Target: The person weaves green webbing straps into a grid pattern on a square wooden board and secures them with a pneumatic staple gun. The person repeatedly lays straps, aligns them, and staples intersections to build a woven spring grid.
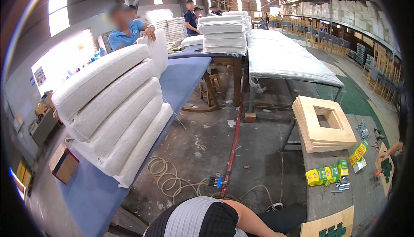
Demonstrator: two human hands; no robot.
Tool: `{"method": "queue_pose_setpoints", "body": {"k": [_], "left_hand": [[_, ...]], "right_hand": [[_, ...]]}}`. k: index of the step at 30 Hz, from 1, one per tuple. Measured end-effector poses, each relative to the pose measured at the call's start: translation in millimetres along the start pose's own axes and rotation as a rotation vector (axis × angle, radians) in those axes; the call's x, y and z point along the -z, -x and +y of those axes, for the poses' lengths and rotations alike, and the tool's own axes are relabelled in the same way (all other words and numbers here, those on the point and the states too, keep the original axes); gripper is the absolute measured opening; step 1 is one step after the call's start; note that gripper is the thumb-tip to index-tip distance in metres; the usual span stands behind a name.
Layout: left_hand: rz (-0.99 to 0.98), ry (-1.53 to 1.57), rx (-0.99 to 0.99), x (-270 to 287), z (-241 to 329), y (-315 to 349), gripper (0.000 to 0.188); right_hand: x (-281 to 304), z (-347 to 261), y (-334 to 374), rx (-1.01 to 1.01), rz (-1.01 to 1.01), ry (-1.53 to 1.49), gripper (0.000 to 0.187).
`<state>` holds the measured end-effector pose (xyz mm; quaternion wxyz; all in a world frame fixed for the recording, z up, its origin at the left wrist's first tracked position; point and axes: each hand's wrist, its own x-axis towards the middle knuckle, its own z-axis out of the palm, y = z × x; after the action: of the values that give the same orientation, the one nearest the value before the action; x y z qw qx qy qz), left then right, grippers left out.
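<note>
A bare arm (250, 219) with a striped black and grey sleeve (194, 213), seemingly my left, reaches rightward along the lower edge. Its hand is cut off below the picture. Nearest to it lies a plywood board (349, 215) with green pieces (334, 232) on it, at the corner of a grey worktable (297, 194). My right hand does not show. At the far right edge, a co-worker's hand (394, 147) rests at a second plywood board (381, 155) with green strips, beside an orange-handled tool (378, 173).
On the worktable are stacked plywood frames (302, 124), yellow-green boxes (317, 177) and metal staple strips (343, 184). White-wrapped cushions (108, 94) stand on a blue table (86, 198) at left, with a co-worker (125, 34) behind. A coiled hose (164, 172) lies on the floor.
</note>
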<state>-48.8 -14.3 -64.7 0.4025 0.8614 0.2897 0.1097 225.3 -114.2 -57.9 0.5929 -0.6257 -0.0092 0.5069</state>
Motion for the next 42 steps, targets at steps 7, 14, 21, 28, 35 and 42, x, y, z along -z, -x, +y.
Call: {"method": "queue_pose_setpoints", "body": {"k": [7,14,21,28,35,42], "left_hand": [[-0.266,-0.357,-0.137,61,-9,26,0.040],[0.333,-0.365,0.198,133,-74,64,0.056],[0.391,-0.346,0.196,81,-36,27,0.063],[0.278,-0.240,0.195,86,-30,27,0.057],[0.444,-0.459,0.077,75,-20,16,0.045],[0.403,-0.463,0.081,68,-29,10,0.048]], "right_hand": [[13,-1,-3,0.032,-0.038,0.007,0.035],[6,2,8,0.033,-0.082,-0.008,0.032],[0,-6,21,0.062,-0.094,-0.004,0.031],[-9,-7,19,0.039,-0.147,0.018,0.029],[-8,-9,21,0.046,-0.148,0.023,0.028],[-13,-9,22,0.051,-0.174,0.028,0.027]]}}
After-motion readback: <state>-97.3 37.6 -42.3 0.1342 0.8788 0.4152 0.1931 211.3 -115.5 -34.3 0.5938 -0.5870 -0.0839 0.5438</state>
